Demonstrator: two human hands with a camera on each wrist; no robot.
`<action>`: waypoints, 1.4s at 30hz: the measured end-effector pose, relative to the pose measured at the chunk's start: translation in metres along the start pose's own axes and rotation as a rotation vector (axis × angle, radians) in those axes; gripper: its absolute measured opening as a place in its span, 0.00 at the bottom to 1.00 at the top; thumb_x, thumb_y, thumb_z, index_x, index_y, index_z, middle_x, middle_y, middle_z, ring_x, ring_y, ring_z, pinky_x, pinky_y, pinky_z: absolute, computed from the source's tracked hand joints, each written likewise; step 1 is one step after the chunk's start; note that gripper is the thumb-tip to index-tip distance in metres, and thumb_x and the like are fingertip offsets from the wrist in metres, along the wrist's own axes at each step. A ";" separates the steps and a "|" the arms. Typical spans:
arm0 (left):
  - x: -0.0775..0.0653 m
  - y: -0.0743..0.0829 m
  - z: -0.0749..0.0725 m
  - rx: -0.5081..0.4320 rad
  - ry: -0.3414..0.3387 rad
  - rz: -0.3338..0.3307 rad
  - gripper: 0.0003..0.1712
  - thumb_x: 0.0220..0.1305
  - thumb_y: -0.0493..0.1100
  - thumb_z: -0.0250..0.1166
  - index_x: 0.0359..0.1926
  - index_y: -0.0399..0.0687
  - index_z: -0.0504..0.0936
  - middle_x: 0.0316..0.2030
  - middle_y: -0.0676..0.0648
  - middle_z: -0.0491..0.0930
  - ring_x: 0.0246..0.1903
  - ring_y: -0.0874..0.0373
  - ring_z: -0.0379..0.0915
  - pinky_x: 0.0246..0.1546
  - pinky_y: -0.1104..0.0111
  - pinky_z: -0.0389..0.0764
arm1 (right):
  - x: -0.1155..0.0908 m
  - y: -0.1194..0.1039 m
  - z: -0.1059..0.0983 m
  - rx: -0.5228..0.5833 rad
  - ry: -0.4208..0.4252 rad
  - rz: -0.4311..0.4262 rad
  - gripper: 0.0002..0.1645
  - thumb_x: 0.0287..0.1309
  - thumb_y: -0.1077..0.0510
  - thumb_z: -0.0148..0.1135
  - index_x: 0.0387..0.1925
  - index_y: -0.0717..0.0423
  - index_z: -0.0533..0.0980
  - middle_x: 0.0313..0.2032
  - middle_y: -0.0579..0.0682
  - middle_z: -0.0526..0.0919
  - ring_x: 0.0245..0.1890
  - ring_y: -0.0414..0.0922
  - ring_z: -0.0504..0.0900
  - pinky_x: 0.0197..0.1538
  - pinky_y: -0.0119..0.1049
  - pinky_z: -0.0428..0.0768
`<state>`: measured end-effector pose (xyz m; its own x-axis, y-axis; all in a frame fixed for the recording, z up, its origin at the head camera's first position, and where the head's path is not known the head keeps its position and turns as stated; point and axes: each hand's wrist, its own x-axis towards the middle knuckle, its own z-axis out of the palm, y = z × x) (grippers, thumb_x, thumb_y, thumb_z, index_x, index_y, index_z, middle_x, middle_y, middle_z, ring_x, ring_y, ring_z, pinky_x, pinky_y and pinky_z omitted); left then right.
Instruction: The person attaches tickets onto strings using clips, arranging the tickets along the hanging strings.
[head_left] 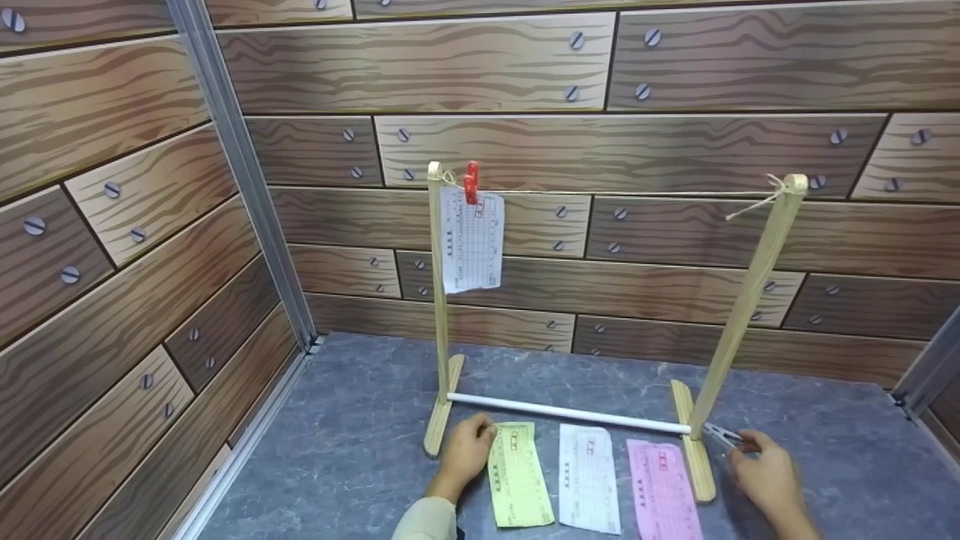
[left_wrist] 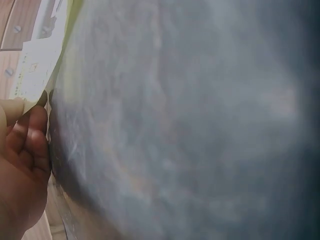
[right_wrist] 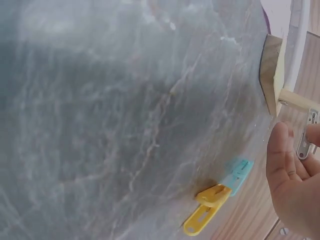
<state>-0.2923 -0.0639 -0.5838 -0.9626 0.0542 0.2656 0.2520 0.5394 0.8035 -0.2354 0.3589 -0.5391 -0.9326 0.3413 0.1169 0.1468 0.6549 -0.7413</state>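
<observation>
My left hand (head_left: 466, 448) pinches the upper left corner of a yellow paper slip (head_left: 521, 480); in the left wrist view the thumb lies over that corner, with fingers beneath. A grey clothespin (head_left: 720, 434) is held between thumb and fingers of my right hand (head_left: 766, 476), just right of the stand's right foot. A white slip (head_left: 589, 480) and a pink slip (head_left: 664, 491) lie beside the yellow one. Another white slip (head_left: 474, 244) hangs at the left end of a string (head_left: 637, 193), gripped by a red clothespin (head_left: 471, 184).
Two wooden posts (head_left: 750, 307) carry the string, joined low down by a white rod (head_left: 566, 412). In the right wrist view, a yellow clothespin (right_wrist: 204, 212) and a turquoise clothespin (right_wrist: 240, 177) lie on the grey marbled table (head_left: 360, 450). Wood-patterned walls (head_left: 480, 67) stand behind and left.
</observation>
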 end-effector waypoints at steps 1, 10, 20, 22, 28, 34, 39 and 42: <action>0.000 0.000 0.000 -0.001 -0.001 0.000 0.06 0.64 0.36 0.60 0.29 0.48 0.78 0.21 0.57 0.69 0.23 0.64 0.64 0.24 0.68 0.68 | 0.000 -0.001 0.000 0.002 0.008 -0.008 0.27 0.55 0.63 0.53 0.56 0.74 0.67 0.41 0.67 0.78 0.18 0.43 0.78 0.19 0.36 0.75; 0.001 0.002 -0.002 0.008 -0.032 0.004 0.05 0.60 0.33 0.60 0.28 0.46 0.78 0.20 0.56 0.68 0.22 0.63 0.64 0.23 0.68 0.67 | 0.001 -0.012 -0.009 0.089 0.014 0.029 0.28 0.59 0.61 0.54 0.59 0.73 0.65 0.46 0.70 0.75 0.25 0.46 0.82 0.24 0.36 0.79; 0.002 0.000 -0.003 -0.041 -0.027 -0.032 0.05 0.56 0.33 0.65 0.28 0.46 0.78 0.20 0.55 0.72 0.22 0.63 0.67 0.23 0.69 0.71 | -0.004 -0.035 -0.016 0.245 0.142 -0.024 0.24 0.60 0.62 0.57 0.57 0.69 0.70 0.44 0.67 0.77 0.19 0.40 0.80 0.24 0.34 0.80; 0.002 0.000 -0.003 -0.040 -0.020 -0.028 0.05 0.56 0.34 0.65 0.27 0.46 0.78 0.20 0.56 0.72 0.22 0.63 0.68 0.24 0.69 0.71 | -0.005 -0.041 -0.017 0.288 0.146 -0.034 0.24 0.60 0.63 0.57 0.57 0.69 0.70 0.43 0.66 0.77 0.20 0.40 0.81 0.25 0.34 0.80; 0.002 0.000 -0.003 -0.022 0.032 0.006 0.05 0.59 0.33 0.64 0.29 0.46 0.79 0.22 0.56 0.73 0.23 0.64 0.67 0.25 0.69 0.71 | -0.010 -0.058 -0.021 0.331 0.140 -0.079 0.23 0.61 0.62 0.57 0.57 0.67 0.71 0.40 0.60 0.77 0.22 0.40 0.81 0.26 0.34 0.81; 0.003 0.002 -0.004 -0.075 0.065 0.020 0.05 0.59 0.30 0.62 0.30 0.43 0.79 0.22 0.54 0.73 0.23 0.63 0.67 0.25 0.69 0.71 | -0.013 -0.074 -0.025 0.369 0.123 -0.143 0.20 0.62 0.62 0.56 0.54 0.65 0.71 0.35 0.51 0.74 0.22 0.40 0.79 0.25 0.35 0.80; 0.007 0.011 -0.006 -0.121 0.067 -0.013 0.05 0.59 0.31 0.63 0.30 0.44 0.80 0.22 0.54 0.73 0.23 0.63 0.67 0.25 0.69 0.71 | -0.014 -0.094 -0.032 0.404 0.097 -0.214 0.21 0.61 0.63 0.59 0.55 0.65 0.69 0.34 0.54 0.72 0.22 0.41 0.79 0.25 0.35 0.80; 0.010 0.017 -0.010 -0.144 0.070 -0.020 0.04 0.60 0.33 0.63 0.30 0.45 0.80 0.22 0.54 0.73 0.22 0.63 0.67 0.24 0.70 0.71 | -0.014 -0.107 -0.036 0.422 0.087 -0.244 0.22 0.60 0.63 0.61 0.54 0.66 0.69 0.34 0.53 0.72 0.23 0.40 0.79 0.25 0.35 0.80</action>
<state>-0.2965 -0.0624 -0.5624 -0.9595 -0.0171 0.2811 0.2492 0.4135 0.8757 -0.2256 0.3086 -0.4375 -0.8895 0.2786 0.3621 -0.2359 0.3986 -0.8862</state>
